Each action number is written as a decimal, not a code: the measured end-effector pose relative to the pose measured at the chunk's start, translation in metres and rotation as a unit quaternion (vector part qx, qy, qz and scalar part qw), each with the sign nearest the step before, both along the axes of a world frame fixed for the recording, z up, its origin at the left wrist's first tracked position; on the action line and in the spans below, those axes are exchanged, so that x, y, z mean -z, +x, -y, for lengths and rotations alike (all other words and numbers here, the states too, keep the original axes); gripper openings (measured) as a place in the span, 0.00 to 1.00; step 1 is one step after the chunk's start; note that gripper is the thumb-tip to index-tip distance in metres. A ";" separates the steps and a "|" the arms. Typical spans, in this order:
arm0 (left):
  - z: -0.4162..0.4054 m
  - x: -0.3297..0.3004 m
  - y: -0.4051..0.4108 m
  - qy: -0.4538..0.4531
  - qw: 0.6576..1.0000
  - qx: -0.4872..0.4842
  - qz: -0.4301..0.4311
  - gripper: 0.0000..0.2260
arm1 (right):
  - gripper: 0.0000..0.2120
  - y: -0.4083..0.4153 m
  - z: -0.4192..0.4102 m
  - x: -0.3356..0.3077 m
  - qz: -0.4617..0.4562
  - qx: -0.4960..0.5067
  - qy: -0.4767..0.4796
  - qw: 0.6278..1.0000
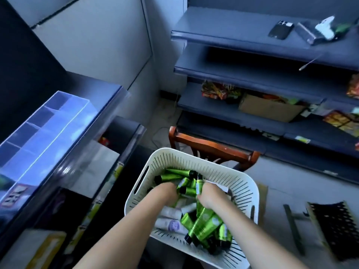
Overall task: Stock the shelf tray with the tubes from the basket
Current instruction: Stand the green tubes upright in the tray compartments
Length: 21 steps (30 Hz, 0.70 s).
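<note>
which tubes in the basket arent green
The pale white tubes lying low in the white basket, just under the left forearm; one bears a purple round mark. The green tubes have black caps.

You are facing a dark blue shelving unit (252, 35), your landmark here. Left of it runs a pale grey wall (97, 35) with panel seams. Below and in front of it lies a light floor (287, 183), where a wooden chair back (211, 146) stands. A cardboard box (270, 109) sits on one of its lower shelves. The light is dim and bluish.
</note>
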<state>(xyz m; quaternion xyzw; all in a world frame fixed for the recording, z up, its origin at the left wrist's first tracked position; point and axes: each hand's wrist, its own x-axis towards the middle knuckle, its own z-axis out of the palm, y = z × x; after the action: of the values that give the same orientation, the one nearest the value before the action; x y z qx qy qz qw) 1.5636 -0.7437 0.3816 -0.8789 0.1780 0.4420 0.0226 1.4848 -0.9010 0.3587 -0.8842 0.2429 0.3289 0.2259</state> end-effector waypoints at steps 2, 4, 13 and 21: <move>-0.003 0.016 -0.004 0.005 1.000 -0.026 -0.002 0.14 | 0.14 -0.003 -0.006 0.008 -0.007 0.017 0.000 1.000; -0.003 0.027 -0.007 0.012 0.999 -0.043 0.012 0.13 | 0.15 -0.006 -0.009 0.011 -0.004 0.029 -0.002 1.000; -0.012 0.018 -0.006 -0.009 0.997 -0.076 0.015 0.09 | 0.16 -0.006 -0.003 0.000 0.001 0.060 0.083 0.995; -0.058 -0.079 0.020 -0.151 0.965 -0.146 0.156 0.10 | 0.15 0.022 -0.029 -0.081 0.164 0.022 0.237 0.957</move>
<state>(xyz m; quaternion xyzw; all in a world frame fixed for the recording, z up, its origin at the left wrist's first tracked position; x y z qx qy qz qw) 1.5835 -0.6860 0.4602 -0.9467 0.1071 0.2656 -0.1477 1.5069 -0.8723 0.4393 -0.8413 0.1373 0.2224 0.4731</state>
